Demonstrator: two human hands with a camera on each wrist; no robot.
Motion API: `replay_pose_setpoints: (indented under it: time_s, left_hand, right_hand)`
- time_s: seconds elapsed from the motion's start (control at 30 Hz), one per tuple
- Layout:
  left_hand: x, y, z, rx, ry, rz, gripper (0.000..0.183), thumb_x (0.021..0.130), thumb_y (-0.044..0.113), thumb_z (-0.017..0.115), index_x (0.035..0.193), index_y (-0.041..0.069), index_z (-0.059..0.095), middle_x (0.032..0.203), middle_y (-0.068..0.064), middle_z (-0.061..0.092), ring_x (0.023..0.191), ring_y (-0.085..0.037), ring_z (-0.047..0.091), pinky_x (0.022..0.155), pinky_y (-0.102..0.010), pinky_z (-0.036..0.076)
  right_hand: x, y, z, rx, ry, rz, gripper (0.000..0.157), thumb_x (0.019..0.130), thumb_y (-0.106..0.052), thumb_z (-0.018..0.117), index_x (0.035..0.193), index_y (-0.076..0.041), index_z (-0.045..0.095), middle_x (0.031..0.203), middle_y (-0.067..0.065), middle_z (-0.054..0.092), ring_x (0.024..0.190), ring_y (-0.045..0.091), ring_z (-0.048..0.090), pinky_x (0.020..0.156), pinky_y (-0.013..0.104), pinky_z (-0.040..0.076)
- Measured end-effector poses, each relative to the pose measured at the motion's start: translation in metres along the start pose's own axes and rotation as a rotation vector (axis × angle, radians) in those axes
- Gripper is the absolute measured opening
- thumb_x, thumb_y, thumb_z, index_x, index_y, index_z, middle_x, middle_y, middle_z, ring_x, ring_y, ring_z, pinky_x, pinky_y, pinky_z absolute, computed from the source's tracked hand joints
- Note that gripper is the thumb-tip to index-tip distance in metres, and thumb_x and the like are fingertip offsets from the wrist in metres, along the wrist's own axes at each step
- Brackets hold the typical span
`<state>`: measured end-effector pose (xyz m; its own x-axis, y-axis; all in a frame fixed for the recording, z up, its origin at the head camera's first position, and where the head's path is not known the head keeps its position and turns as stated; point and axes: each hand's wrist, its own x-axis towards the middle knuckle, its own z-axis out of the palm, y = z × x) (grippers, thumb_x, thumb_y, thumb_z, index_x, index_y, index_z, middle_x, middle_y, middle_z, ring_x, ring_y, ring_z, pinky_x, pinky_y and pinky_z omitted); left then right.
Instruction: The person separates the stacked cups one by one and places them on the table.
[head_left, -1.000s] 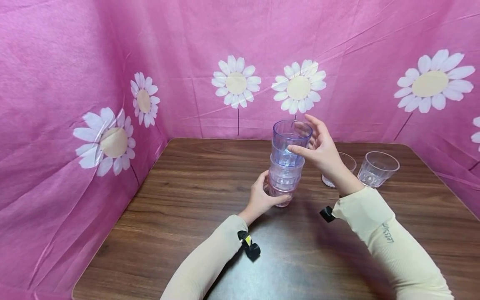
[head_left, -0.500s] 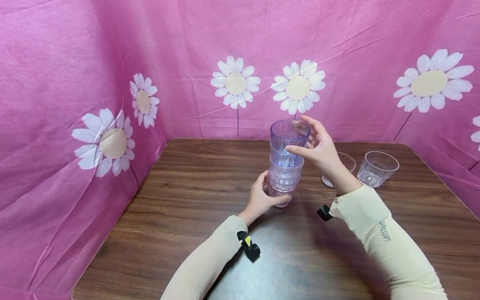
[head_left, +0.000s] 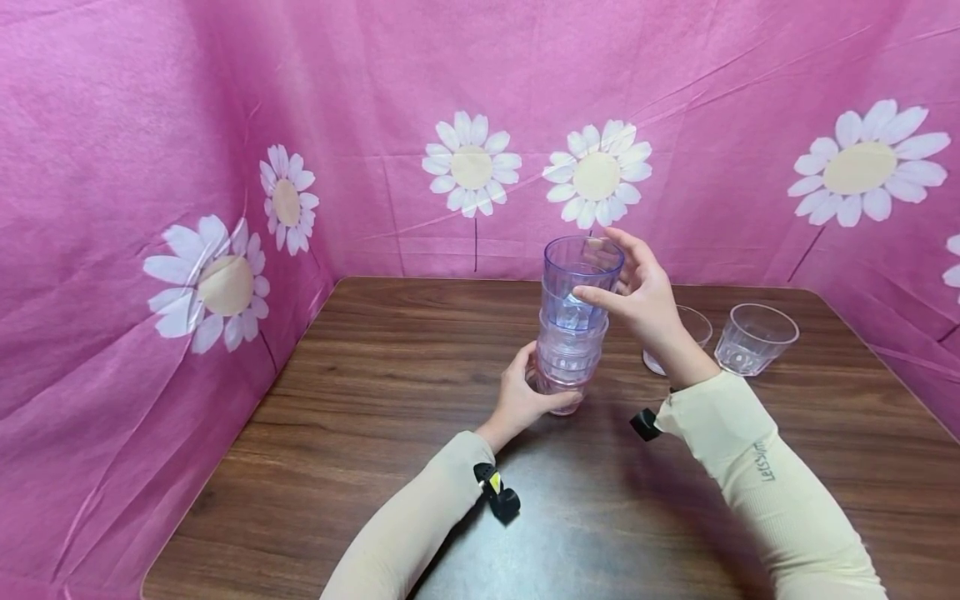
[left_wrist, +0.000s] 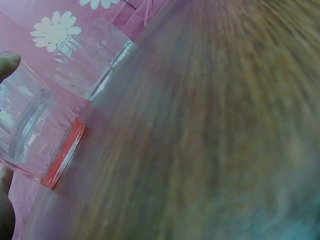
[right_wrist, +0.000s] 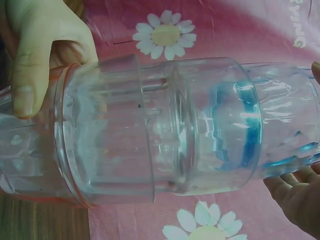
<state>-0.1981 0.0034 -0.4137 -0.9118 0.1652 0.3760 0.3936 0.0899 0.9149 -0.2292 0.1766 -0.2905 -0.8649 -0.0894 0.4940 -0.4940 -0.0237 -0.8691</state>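
Toward the middle of the table stands an upright stack of nested clear plastic tumblers. A blue-tinted tumbler (head_left: 558, 287) sits at the top, clear tumblers (head_left: 572, 346) lie below it, and a red-tinted tumbler (left_wrist: 35, 130) is the lowest. My left hand (head_left: 517, 400) grips the lowest tumbler, thumb across its near side. My right hand (head_left: 643, 302) holds the blue-tinted tumbler from the right, thumb on the near wall and fingers round the far side. The right wrist view shows the blue base (right_wrist: 237, 125) down inside the clear tumbler under it.
Two clear tumblers stand to the right: one (head_left: 756, 342) in full view, another (head_left: 697, 325) partly hidden behind the right wrist. The brown wooden table (head_left: 360, 375) ends at a pink cloth (head_left: 375, 167) printed with daisies, behind and at the sides.
The right hand and blue-tinted tumbler shifted slightly left, then slightly back right and up. The right forearm has drifted a little left. The left hand keeps its grip in the same place.
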Motion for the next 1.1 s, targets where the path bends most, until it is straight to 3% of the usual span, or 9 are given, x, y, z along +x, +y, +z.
replay_pose_setpoints:
  time_s: [0.17, 0.4, 0.73, 0.97, 1.1]
  left_hand:
    - [-0.001, 0.001, 0.000, 0.007, -0.002, -0.003, 0.079, 0.066, -0.004, 0.089, 0.134, -0.007, 0.049, 0.122, -0.020, 0.062, 0.110, -0.030, 0.063, 0.097, -0.037, 0.051]
    - [-0.001, 0.000, 0.001, -0.003, 0.003, -0.006, 0.079, 0.066, -0.004, 0.089, 0.134, -0.007, 0.049, 0.121, -0.020, 0.062, 0.109, -0.030, 0.063, 0.097, -0.038, 0.051]
    - [-0.001, 0.003, 0.001, 0.002, 0.001, -0.019, 0.080, 0.066, -0.003, 0.089, 0.134, -0.005, 0.049, 0.122, -0.019, 0.063, 0.109, -0.029, 0.063, 0.097, -0.038, 0.051]
    - [-0.001, 0.002, 0.001, 0.008, 0.002, -0.016, 0.080, 0.066, -0.003, 0.089, 0.135, -0.006, 0.049, 0.123, -0.020, 0.062, 0.110, -0.030, 0.063, 0.097, -0.038, 0.051]
    - [0.005, -0.024, 0.005, -0.006, 0.004, -0.012, 0.084, 0.065, 0.000, 0.092, 0.137, -0.001, 0.049, 0.125, -0.016, 0.062, 0.111, -0.027, 0.062, 0.097, -0.034, 0.050]
  right_hand:
    - [-0.002, 0.000, 0.001, -0.010, 0.006, -0.032, 0.076, 0.078, 0.020, 0.068, 0.146, 0.004, 0.038, 0.135, 0.013, 0.053, 0.113, 0.014, 0.061, 0.092, 0.021, 0.051]
    - [-0.001, -0.002, 0.000, -0.002, 0.020, -0.045, 0.074, 0.079, 0.020, 0.068, 0.145, 0.003, 0.040, 0.131, 0.001, 0.057, 0.112, 0.020, 0.062, 0.089, 0.020, 0.053]
    - [0.002, -0.007, 0.001, 0.098, 0.065, -0.053, 0.074, 0.076, 0.025, 0.065, 0.143, -0.001, 0.043, 0.133, 0.013, 0.054, 0.110, 0.018, 0.062, 0.091, 0.022, 0.052]
    - [0.004, -0.012, 0.001, 0.150, 0.067, -0.074, 0.075, 0.075, 0.028, 0.062, 0.143, 0.001, 0.042, 0.132, 0.007, 0.055, 0.113, 0.020, 0.061, 0.094, 0.023, 0.051]
    - [0.005, -0.016, 0.000, 0.165, 0.072, -0.096, 0.076, 0.074, 0.029, 0.062, 0.142, 0.000, 0.044, 0.132, 0.008, 0.055, 0.114, 0.021, 0.061, 0.095, 0.024, 0.051]
